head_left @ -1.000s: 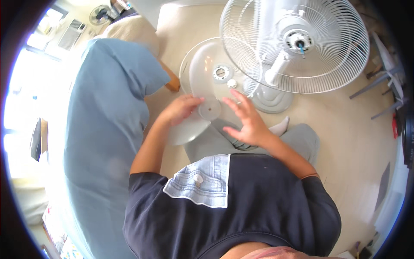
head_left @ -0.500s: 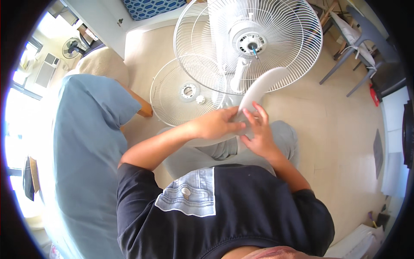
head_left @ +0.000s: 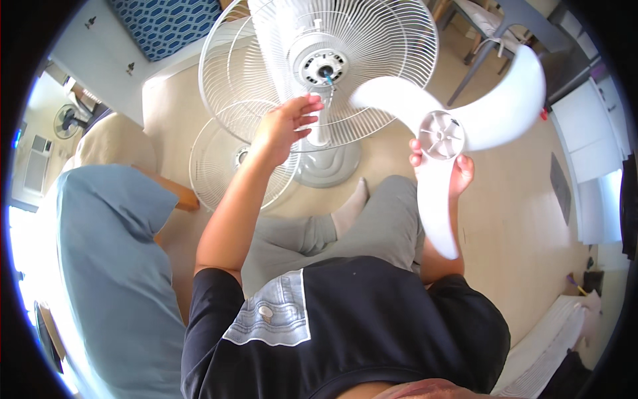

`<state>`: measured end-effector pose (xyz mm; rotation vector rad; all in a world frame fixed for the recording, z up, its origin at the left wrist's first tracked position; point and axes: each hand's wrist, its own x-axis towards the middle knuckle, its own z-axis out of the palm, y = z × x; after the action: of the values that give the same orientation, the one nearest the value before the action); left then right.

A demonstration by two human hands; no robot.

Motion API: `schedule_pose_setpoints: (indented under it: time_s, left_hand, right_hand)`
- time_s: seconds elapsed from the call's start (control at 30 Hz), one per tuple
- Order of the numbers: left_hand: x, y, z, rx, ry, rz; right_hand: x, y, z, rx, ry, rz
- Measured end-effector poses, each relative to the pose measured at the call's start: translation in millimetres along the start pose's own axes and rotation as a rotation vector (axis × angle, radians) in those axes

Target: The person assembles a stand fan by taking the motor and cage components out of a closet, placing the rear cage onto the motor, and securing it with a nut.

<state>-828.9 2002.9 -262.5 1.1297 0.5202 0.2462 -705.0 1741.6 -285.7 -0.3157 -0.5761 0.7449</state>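
Observation:
In my right hand (head_left: 458,171) is a white three-bladed fan blade (head_left: 440,135), gripped near its hub, with the hub's ribbed side facing me. My left hand (head_left: 286,130) is raised empty, fingers apart, just short of the fan's motor hub (head_left: 325,70). A thin shaft with a bluish tip sticks out of that hub. Around it spreads the rear wire grille (head_left: 392,40) of the standing fan, whose grey round base (head_left: 330,165) rests on the floor. The front grille (head_left: 211,169) lies on the floor, partly behind my left hand and forearm.
To my left stands a seat under a blue-grey cover (head_left: 119,253). A grey chair (head_left: 525,23) is at the far right, beside white cabinets (head_left: 585,113). A patterned blue cushion (head_left: 166,26) lies at the back left. My legs are folded on the floor before the fan.
My left hand has let go of the fan blade and moved up toward the motor hub. My right hand has carried the blade to the right and turned its hub toward me. The view has shifted.

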Motion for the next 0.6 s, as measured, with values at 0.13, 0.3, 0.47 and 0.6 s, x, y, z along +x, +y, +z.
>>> schedule_pose_setpoints:
  time_s: [0.13,0.3,0.47,0.6]
  left_hand:
    - [38.3,-10.6,23.4,-0.175,-0.079,-0.020]
    - [54.7,-6.2,34.3,-0.297,-0.036,-0.048]
    - [56.6,-3.9,27.5,-0.385,-0.090,-0.184]
    - [60.0,-5.7,28.2,-0.491,-0.151,-0.189]
  right_hand:
    - [0.3,3.1,3.0,0.289,-0.056,0.129]
    - [2.1,4.7,-3.6,0.237,-0.049,0.118]
    - [-2.2,4.7,-11.1,-0.065,0.037,0.054]
    - [-0.5,10.7,-11.6,-0.182,0.045,0.087]
